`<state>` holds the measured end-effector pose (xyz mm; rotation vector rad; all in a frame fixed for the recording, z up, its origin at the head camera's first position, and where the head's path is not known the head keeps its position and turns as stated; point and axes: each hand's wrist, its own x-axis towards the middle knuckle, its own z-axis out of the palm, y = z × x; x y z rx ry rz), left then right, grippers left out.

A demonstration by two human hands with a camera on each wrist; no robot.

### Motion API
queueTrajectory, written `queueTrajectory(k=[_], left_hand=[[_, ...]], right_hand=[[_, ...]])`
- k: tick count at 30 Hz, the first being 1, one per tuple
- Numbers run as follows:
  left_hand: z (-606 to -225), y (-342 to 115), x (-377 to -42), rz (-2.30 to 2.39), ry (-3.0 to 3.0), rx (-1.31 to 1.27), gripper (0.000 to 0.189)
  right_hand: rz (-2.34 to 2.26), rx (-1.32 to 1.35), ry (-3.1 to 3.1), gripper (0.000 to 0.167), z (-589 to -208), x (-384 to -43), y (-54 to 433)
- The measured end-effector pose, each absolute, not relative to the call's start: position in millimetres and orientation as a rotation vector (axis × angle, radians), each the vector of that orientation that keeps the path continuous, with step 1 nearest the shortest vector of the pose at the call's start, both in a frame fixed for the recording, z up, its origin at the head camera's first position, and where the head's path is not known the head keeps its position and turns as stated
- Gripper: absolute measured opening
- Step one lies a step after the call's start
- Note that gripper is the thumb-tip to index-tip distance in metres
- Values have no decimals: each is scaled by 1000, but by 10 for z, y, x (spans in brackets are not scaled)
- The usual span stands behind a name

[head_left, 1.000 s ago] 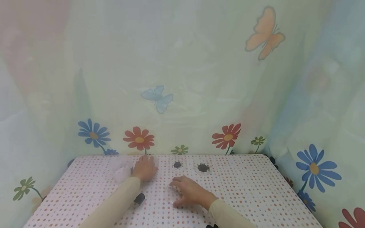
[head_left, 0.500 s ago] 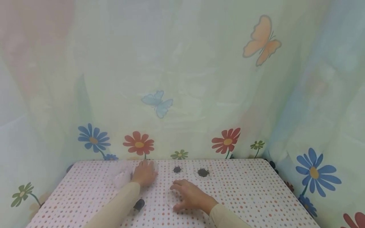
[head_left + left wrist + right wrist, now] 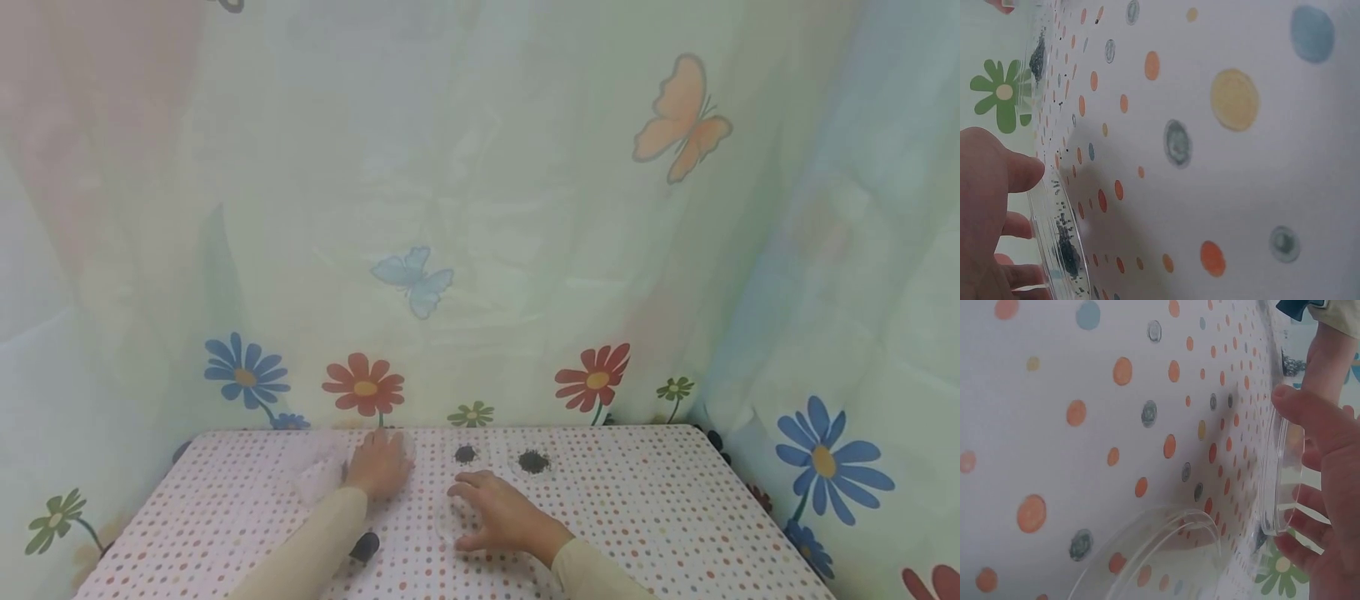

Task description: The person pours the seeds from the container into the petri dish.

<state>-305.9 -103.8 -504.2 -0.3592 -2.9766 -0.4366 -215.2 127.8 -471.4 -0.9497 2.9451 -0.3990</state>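
Observation:
At the table's back left, my left hand holds a clear petri dish with dark granules in it. The left wrist view shows the thumb on its rim and the fingers round the far side. Nearer the middle, my right hand spans another clear petri dish, thumb at one edge and fingertips at the other. No granules show in that one. Two more dishes stand behind the right hand, one with a small dark granule pile and one with a larger pile.
Left of the left hand lies a crumpled clear plastic bag. A black object sits beside the left forearm. Another clear round dish or lid lies close to the right wrist. A flowered curtain closes off the table's back.
The head view has tilted up a little, so the table sits lower in it. Both hands keep their places at the dishes, with barely any finger movement.

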Motion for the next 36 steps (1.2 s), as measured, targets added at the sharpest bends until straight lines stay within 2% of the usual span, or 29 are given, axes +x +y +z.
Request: queueTrajectory(k=[10,15,25,36], left_hand=[[-5048,-1085,-3042,-408,-2955,-350,48],[-5020,-1061,-3064,-394,-2948,-395,50],[-5016,-1053,-3039,-399,-2981,-382,56],[-4999,-1032,-3059,-393,-2988,-373,55]], right_hand=[[-404,-939,2968,65,-4678,-2194,1242],[-372,-871,3018,68,-4670,-2230,1272],[-364,-909,3063,67,-4628,-2259,1311],[-435,-844,3093,69,-4635,-2325,1355]])
